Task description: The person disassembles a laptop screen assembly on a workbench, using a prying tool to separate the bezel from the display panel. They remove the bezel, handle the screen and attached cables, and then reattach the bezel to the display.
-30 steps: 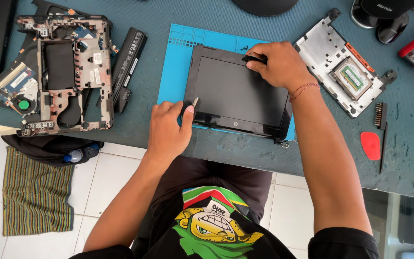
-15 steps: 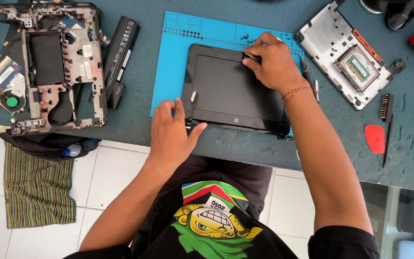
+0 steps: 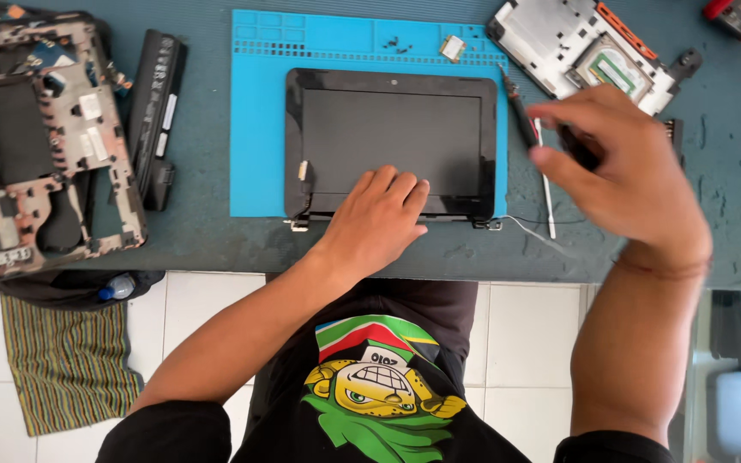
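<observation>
A black laptop screen panel lies flat on a blue work mat. My left hand rests palm down on the panel's near edge and grips nothing. My right hand hovers, blurred, above the table to the right of the panel, its fingers curled around a small dark tool. Just left of it on the table lie a black screwdriver and a thin white stick tool.
A stripped laptop base and a black battery lie at the left. A silver laptop cover sits at the back right. Small screws and a small chip rest on the mat's far edge. The table's near edge runs below the panel.
My right hand left the panel's far right corner and moved right, lifting over the tools. My left hand slid from the panel's near left corner to the middle of its near edge.
</observation>
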